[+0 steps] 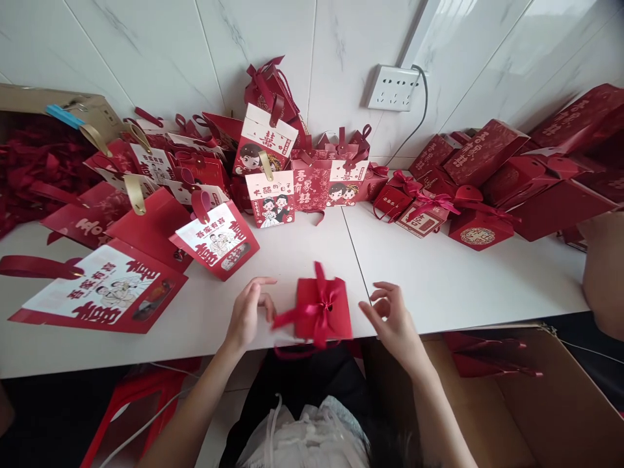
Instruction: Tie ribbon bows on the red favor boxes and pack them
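1. Fingers (263, 281) of your left hand (245, 317) are released, loosely bent; fingers (373, 317) of your right hand (394, 322) are likewise free, curled toward the thumb.
2. Red gift box (341, 325): on the bench (409, 260), at its near edge, between your two hands. Squarish from above, plain matte red.
3. Satin bow (324, 304) over the top: glossy, deeper pinkish red, gathered at the centre. One end stands away from you, another spreads left, close to your left fingertips; whether they touch, cannot tell. A dark little gap shows beside the knot. More ribbon hangs in a blurred curve at the near left.
4. Left pose: palm turned toward the box, index reaching out above the others, forearm slanting in from below.
5. Right pose: mirrors it, thumb pointing at the box, wrist near the bench edge, forearm angled up and inward.
6. Nearby: a printed box (219, 240) beyond your left hand; ribboned boxes (423, 211) beyond your right. Below right, an open carton (550, 403).
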Available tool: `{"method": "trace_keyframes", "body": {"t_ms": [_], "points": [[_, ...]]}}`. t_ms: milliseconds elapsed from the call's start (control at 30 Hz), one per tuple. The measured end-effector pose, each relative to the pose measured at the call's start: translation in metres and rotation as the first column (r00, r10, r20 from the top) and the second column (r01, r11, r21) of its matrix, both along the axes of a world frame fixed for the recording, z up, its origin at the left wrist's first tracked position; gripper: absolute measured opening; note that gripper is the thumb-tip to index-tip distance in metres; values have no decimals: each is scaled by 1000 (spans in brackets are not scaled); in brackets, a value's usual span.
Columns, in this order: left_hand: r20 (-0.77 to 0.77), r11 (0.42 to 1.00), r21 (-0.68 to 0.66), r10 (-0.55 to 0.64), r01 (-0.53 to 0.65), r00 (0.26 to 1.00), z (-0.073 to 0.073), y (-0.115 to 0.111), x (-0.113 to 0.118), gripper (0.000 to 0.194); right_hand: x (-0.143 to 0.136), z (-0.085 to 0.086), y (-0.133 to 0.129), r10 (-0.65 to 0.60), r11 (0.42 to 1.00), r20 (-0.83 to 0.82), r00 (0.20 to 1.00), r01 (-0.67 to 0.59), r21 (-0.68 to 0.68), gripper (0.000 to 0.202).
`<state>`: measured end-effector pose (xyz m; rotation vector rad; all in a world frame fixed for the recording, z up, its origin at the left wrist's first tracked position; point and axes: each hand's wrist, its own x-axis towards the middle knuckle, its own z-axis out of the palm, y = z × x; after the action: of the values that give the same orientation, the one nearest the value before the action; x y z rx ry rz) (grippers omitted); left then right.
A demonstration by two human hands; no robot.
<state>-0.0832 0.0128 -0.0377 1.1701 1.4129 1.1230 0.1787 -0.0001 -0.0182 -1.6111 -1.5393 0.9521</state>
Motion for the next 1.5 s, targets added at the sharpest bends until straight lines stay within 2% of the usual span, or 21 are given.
{"method": "trace_keyframes", "body": {"t_ms": [67, 100, 200, 267, 333, 400, 433, 500, 600, 700, 867, 1000, 1067, 1200, 1267, 1400, 1433, 1500], "points": [[-39, 998, -5, 67, -67, 997, 1, -1, -5, 43, 4, -2, 3, -130, 991, 5, 992, 130, 31, 43], [-55, 996, 11, 89, -88, 995, 2, -1, -7, 39, 5, -3, 4, -127, 991, -16, 992, 127, 30, 43], [-172, 990, 87, 126, -113, 977, 10, -3, -3, 31, 6, -1, 3, 62, 997, -83, 995, -58, 45, 46], [-309, 988, 139, 109, -69, 945, 20, -6, 4, 26, 4, 1, 0, 203, 977, -50, 978, -200, 71, 52], [-439, 989, 147, 42, 25, 897, 31, -12, 11, 24, 2, 4, -3, 268, 960, 10, 963, -268, 76, 54], [-496, 991, 70, -67, 117, 866, 41, -20, 17, 25, -1, 5, -5, 292, 953, 33, 956, -294, 72, 55], [-496, 989, 12, -121, 146, 860, 44, -24, 19, 27, -1, 5, -6, 317, 945, 31, 948, -319, 71, 60], [-464, 980, -84, -200, 182, 863, 48, -30, 22, 28, -2, 3, -7, 403, 912, 24, 915, -404, 76, 82], [-381, 960, -131, -280, 248, 881, 48, -32, 25, 26, 0, -3, -4, 524, 850, 8, 852, -523, 64, 122], [-340, 951, -119, -308, 284, 888, 45, -30, 26, 24, 3, -9, 3, 567, 823, -35, 823, -566, 47, 132], [-332, 948, -83, -317, 307, 888, 44, -28, 26, 25, -1, -13, 14, 566, 821, 39, 823, -568, 62, 122], [-330, 952, -96, -305, 290, 893, 47, -32, 23, 29, -12, -15, 13, 493, 860, 77, 867, -498, 112, 114], [-310, 950, -151, -309, 274, 899, 51, -34, 24, 32, -19, -15, 10, 451, 881, 78, 889, -458, 117, 112], [-104, 889, -263, -412, 374, 905, 58, -41, 29, 35, -31, -15, 4, 393, 910, 73, 917, -399, 112, 107], [-72, 858, -285, -463, 427, 884, 62, -44, 30, 33, -34, -15, 3, 390, 910, 77, 918, -397, 122, 105], [-216, 788, -356, -593, 503, 776, 75, -46, 14, 29, -26, -13, 5, 448, 880, 81, 890, -455, 134, 109], [-280, 793, -359, -595, 493, 754, 79, -43, 7, 30, -21, -10, 6, 470, 871, 66, 880, -475, 126, 115], [-435, 868, -294, -494, 400, 753, 86, -33, -4, 32, -13, -3, 8, 480, 872, -9, 877, -476, 118, 115]]}}
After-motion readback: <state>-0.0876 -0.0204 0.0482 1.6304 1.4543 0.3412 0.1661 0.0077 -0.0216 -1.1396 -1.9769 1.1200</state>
